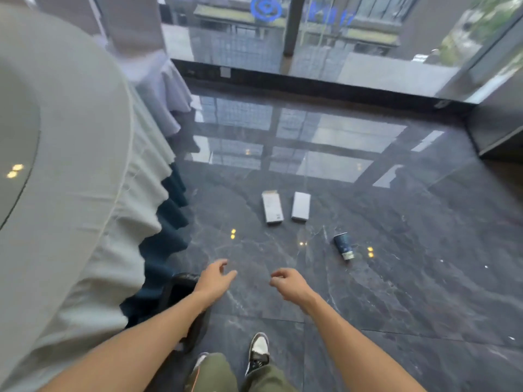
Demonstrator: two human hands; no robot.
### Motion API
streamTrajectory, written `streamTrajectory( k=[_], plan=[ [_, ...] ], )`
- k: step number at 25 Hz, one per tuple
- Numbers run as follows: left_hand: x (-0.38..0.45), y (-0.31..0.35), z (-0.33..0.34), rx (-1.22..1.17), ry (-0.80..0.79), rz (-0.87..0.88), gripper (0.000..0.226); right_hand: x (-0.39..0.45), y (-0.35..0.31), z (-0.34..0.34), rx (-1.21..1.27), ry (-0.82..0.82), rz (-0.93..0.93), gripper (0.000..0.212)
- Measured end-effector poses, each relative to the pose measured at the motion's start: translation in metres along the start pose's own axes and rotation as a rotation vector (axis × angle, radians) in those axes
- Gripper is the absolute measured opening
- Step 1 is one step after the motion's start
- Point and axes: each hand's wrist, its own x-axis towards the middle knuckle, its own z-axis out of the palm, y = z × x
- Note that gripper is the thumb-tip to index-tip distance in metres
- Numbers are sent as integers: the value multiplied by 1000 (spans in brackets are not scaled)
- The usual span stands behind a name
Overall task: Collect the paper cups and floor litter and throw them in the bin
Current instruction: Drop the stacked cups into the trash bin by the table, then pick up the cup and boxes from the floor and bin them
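A dark blue paper cup (343,246) lies on its side on the glossy dark marble floor, ahead and to the right. Two flat white boxes lie side by side farther ahead: the left box (272,207) with an open flap, the right box (301,206) closed. A black bin (181,290) stands low by the table skirt, partly hidden behind my left forearm. My left hand (215,278) hovers above the floor with loose fingers, holding nothing. My right hand (287,282) hangs beside it, fingers loosely curled and empty. Both hands are well short of the litter.
A round table with a pale cloth (70,165) and dark blue underskirt fills the left side. Covered chairs (158,80) stand behind it. A glass wall (283,38) with a dark sill closes the far side. A dark counter edge (498,131) is at right. My shoe (259,349) is below.
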Motion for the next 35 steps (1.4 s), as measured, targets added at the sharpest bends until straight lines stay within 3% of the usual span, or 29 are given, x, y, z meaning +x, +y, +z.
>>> streamTrajectory(
  k=[9, 17, 26, 30, 35],
  plan=[
    [76, 213, 29, 207, -58, 374, 69, 46, -19, -195, -67, 342, -55, 58],
    [197, 317, 74, 346, -146, 487, 74, 134, -21, -303, -191, 511, 2, 71],
    [297, 352, 127, 358, -145, 355, 82, 230, 44, -361, -220, 431, 112, 86],
    [351, 339, 176, 346, -92, 357, 85, 291, 97, -371, -200, 409, 151, 95],
    [435, 296, 251, 350, -161, 293, 77, 386, 177, -360, -195, 359, 216, 98]
  ],
)
